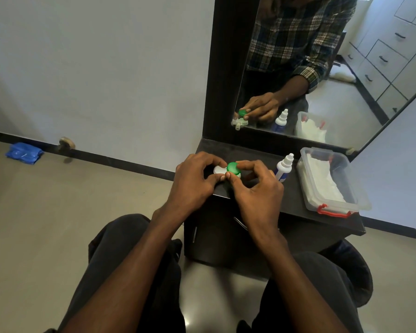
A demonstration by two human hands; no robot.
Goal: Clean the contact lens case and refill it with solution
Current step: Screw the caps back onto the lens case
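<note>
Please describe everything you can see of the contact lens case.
The contact lens case is small, looks like plastic, and has two round caps side by side: a white cap on the left and a green cap on the right. It sits at the front left corner of the dark counter. The left hand holds the white side; the right hand pinches the green cap. Its inside is hidden.

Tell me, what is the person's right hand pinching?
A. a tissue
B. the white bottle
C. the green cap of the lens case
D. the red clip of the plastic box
C: the right hand pinches the green cap between thumb and forefinger, while the white bottle stands untouched beside it.
</note>
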